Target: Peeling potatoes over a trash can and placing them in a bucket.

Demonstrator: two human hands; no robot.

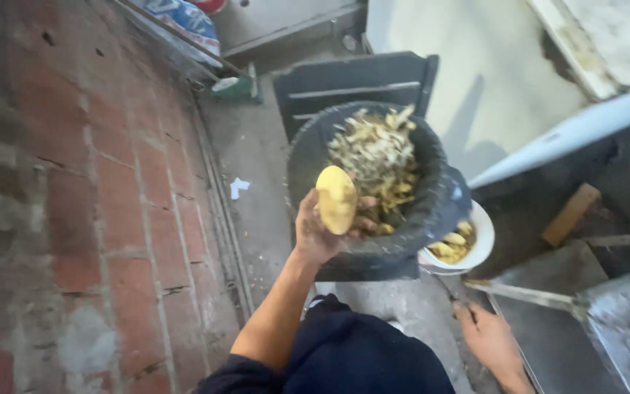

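Observation:
My left hand is raised and holds a yellow peeled potato at the near rim of a round black bin. The bin is full of pale potato peelings. My right hand is low at the bottom right, close to the floor. Its fingers are closed around a thin dark knife whose blade points up-left toward the bin. A white bowl with yellow potato pieces sits just right of the bin, partly hidden by its rim.
A red brick wall fills the left side. A dark slatted panel stands behind the bin. Grey metal sheets, a wooden block and a white pipe lie at right. My dark-clothed knee is below.

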